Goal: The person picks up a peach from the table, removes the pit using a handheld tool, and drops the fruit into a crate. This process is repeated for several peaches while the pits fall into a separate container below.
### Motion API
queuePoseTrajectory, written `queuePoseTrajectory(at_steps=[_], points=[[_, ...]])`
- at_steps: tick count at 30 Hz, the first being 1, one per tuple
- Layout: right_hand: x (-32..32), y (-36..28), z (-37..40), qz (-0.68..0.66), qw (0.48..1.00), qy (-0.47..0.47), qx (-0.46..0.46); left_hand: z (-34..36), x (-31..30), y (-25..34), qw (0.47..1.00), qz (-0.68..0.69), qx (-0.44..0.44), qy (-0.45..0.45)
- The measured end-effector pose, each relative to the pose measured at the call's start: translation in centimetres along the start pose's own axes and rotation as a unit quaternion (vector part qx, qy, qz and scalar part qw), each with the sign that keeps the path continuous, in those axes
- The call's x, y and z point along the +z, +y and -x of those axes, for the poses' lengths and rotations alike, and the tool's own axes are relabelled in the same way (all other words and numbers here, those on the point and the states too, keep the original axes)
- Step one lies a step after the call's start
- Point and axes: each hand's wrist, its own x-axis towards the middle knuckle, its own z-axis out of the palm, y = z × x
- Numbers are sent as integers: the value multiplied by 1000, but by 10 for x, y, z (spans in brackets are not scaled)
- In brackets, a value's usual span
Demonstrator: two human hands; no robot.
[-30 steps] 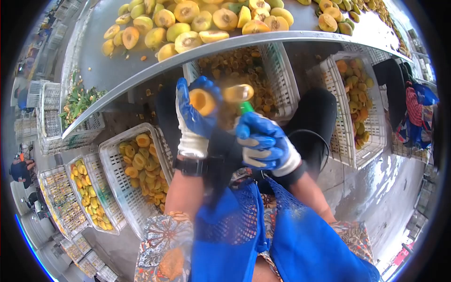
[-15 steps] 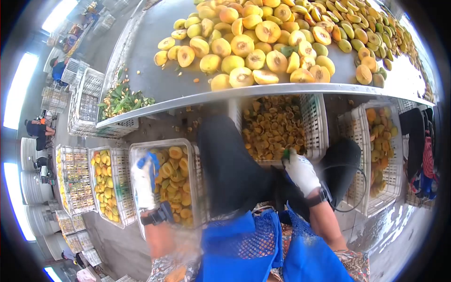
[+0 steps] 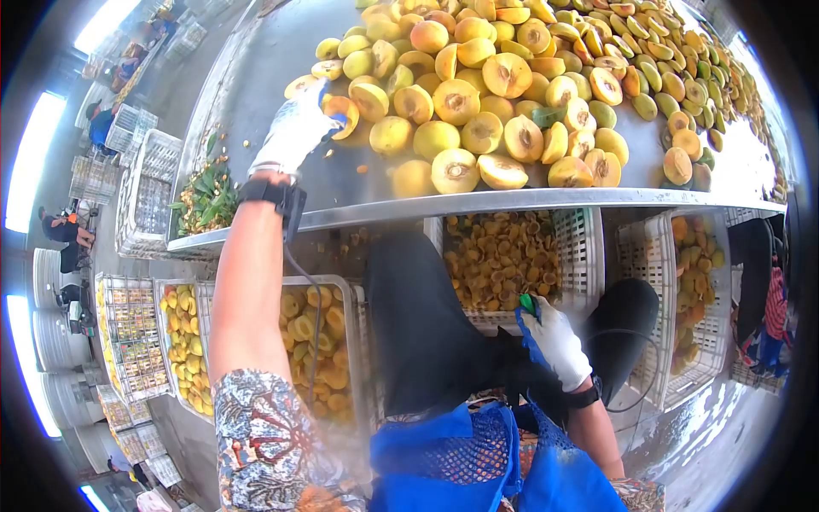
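Note:
My left hand, in a white glove with blue on the fingers, reaches over the metal table. Its fingers close on a yellow peach half at the left edge of the fruit pile. Many halves there lie cut side up, with brown-tinged centres. My right hand, gloved alike, is held low by my right thigh. It grips a small tool with a green handle; the working end cannot be made out. Just beyond it stands a crate of small brownish fruit scraps.
A crate of peach halves stands left of my legs; another fruit-filled crate is at the right. Leaves and pits lie on the table's left corner. The table's metal edge crosses before my knees. Other people work far left.
My left hand has moved from the crate at my left up and forward onto the table, to a peach half. My right hand stays low with the green-handled tool; the view has tilted slightly.

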Motion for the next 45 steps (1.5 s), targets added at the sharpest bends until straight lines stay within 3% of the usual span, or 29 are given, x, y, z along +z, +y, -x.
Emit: queuePoseTrajectory(at_steps=[3,4,7,11,12,14,15,17,19,20,23,25,29,33,34,37,40,43,45], points=[[4,3,0,-16,1000,6,11,-10,9,7,992,-38,12,-123],[5,4,-1,-27,1000,2,15,-12,14,1,989,-76,46,-117],[8,2,0,-46,999,-13,10,7,17,1,996,-23,62,-58],[4,-4,4,-59,997,11,-55,28,-10,18,962,145,-164,-165],[-2,-12,5,-99,995,19,-22,38,-16,22,937,275,-163,-141],[-6,-13,5,-206,978,18,23,67,-28,31,839,516,-149,-88],[-5,-9,5,-270,962,7,34,81,-41,45,798,573,-151,-109],[-4,-6,5,-312,950,-1,30,111,-33,49,661,721,-170,-118],[-2,-10,3,-270,963,9,-1,141,-19,79,462,864,-192,-63],[0,-12,2,-268,963,11,-16,157,-9,92,379,908,-155,-83],[-24,-76,30,-285,958,8,-5,187,13,139,125,959,-248,-60],[-31,-90,41,-234,968,32,-84,200,33,158,189,951,-236,-65],[-25,-103,54,-52,978,39,-198,214,47,183,384,890,-233,-79],[-3,-84,51,33,934,102,-341,219,53,186,530,824,-184,-77],[-1,-81,52,50,931,109,-346,219,52,186,524,824,-199,-75],[2,-84,58,58,951,74,-293,221,54,181,575,788,-203,-85],[10,-82,58,54,954,78,-283,226,58,180,723,682,-98,-39],[19,-75,55,27,960,48,-274,225,67,174,633,744,-200,-74],[18,-75,54,19,971,6,-238,223,61,174,649,723,-217,-101]])
